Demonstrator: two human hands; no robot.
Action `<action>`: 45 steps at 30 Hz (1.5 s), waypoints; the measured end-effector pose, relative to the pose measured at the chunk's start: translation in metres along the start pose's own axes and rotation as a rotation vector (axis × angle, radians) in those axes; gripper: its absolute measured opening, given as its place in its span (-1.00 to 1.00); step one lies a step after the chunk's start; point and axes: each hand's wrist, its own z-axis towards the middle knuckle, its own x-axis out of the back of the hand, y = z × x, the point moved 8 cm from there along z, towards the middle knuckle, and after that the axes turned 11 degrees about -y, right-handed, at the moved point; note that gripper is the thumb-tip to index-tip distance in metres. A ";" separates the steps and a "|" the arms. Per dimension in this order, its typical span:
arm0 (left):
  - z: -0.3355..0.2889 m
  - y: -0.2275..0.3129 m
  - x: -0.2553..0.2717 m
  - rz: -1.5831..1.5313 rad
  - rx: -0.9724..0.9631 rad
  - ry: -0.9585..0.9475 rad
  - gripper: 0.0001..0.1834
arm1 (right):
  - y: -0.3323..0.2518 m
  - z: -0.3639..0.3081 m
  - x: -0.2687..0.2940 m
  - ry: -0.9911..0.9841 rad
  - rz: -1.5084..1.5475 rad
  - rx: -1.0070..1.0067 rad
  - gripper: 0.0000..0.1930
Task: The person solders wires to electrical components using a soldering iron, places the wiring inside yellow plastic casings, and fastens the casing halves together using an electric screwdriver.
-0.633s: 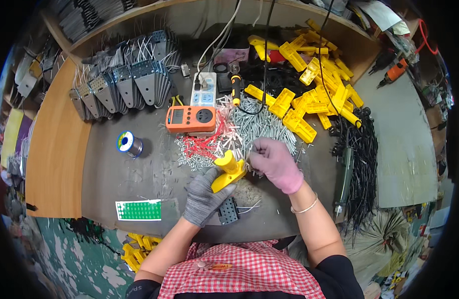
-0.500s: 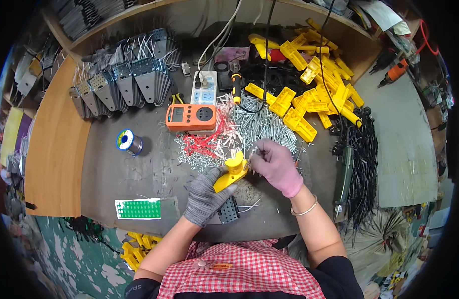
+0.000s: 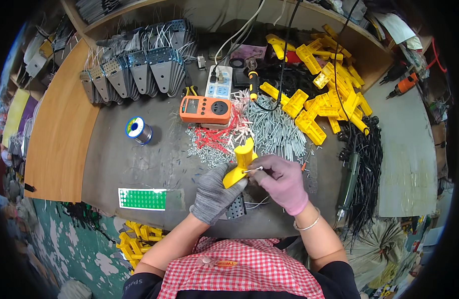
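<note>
A yellow plastic handle piece (image 3: pixel 245 155) is gripped by my left hand (image 3: pixel 211 197), which wears a grey glove and has its fingers wrapped round the lower end. In a pink glove, my right hand (image 3: pixel 285 185) pinches a thin metal screw (image 3: pixel 256 170). The tip of that screw meets the lower part of the yellow piece, near a small hole; how deep it goes I cannot make out. Just below both hands lies a grey perforated metal plate (image 3: pixel 236 208) with white wires, partly covered by my left hand.
Beyond my hands lie a heap of long screws (image 3: pixel 275 130), small nuts (image 3: pixel 205 154) and an orange meter (image 3: pixel 205 109). Yellow parts (image 3: pixel 311 127) are piled at back right. A solder spool (image 3: pixel 139 130) stands left; a green-handled tool (image 3: pixel 348 182) lies right.
My right hand has come from the edge of the screw heap to the yellow piece, bringing the screw against it. The yellow piece is turned more upright. The whole view has shifted slightly.
</note>
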 end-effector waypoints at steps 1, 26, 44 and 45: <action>0.000 0.002 0.000 0.020 0.012 0.015 -0.47 | -0.004 0.000 -0.002 0.055 -0.052 0.109 -0.90; 0.006 0.044 0.014 -0.033 -0.173 -0.218 -0.36 | -0.084 -0.025 -0.017 -0.034 -1.427 0.645 -0.89; -0.044 -0.008 -0.036 0.103 -0.328 -0.254 0.11 | 0.016 -0.027 0.001 -0.750 -0.683 0.003 -0.64; -0.045 -0.007 -0.035 0.103 -0.326 -0.255 0.11 | 0.017 -0.029 -0.001 -0.761 -0.689 0.000 -0.65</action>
